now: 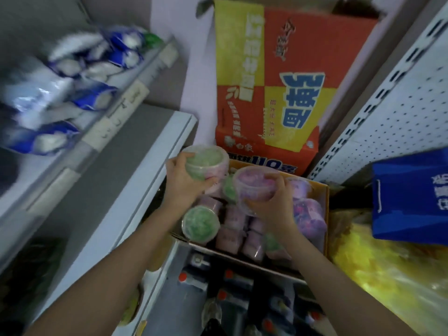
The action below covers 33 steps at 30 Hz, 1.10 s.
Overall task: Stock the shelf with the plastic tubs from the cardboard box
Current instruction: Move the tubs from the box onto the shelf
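Head cam looking down: I'm mid-pickup, one tub per hand. My left hand (184,180) has its fingers (188,155) curled round a green tub (208,163). My right hand (274,204) wraps a pink tub (254,187). Both are just above the cardboard box (326,214), which is packed with more. Next I reckon I swing left to the white shelf (145,170) and set them down upright. Readable text: only "110" on the orange-and-yellow carton (291,69) behind, plus big blue Chinese characters. Tub labels are too blurry.
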Each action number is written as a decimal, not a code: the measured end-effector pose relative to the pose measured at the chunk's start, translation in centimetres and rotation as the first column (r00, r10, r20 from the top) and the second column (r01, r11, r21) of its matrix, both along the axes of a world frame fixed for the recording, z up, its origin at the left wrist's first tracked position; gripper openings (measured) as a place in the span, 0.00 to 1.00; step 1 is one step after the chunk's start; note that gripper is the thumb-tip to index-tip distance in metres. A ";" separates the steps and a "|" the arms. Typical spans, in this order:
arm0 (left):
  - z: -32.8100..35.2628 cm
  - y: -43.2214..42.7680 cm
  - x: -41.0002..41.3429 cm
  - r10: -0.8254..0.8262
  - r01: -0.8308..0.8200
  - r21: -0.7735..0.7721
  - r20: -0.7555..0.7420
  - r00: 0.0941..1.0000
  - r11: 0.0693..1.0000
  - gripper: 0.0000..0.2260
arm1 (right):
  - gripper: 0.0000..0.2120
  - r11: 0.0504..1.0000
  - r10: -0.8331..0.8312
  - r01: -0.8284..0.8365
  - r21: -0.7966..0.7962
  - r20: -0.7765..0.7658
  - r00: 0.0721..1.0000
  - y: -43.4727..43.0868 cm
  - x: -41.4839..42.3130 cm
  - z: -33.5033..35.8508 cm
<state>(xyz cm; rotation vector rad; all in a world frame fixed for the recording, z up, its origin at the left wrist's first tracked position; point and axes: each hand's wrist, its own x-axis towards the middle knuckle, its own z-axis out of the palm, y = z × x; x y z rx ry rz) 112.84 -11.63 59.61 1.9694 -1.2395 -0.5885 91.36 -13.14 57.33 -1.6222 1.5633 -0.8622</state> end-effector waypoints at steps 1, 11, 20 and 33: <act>1.6 0.8 0.1 0.029 -0.029 -0.025 0.000 1.000 0.999 0.37 | 0.34 1.000 0.018 -0.018 -0.018 0.009 1.000 0.0 0.2 1.1; 15.7 10.3 2.0 0.335 -0.302 -0.288 0.070 0.940 0.909 0.33 | 0.33 0.942 0.265 -0.226 -0.249 0.136 0.955 1.7 4.1 13.3; 26.7 20.8 4.0 0.572 -0.458 -0.495 0.099 0.814 0.738 0.31 | 0.34 0.833 0.503 -0.384 -0.399 0.259 0.824 5.0 11.6 25.2; 38.3 32.7 8.1 0.768 -0.463 -0.705 0.184 0.613 0.538 0.30 | 0.30 0.660 0.745 -0.507 -0.554 0.396 0.537 13.6 22.7 36.7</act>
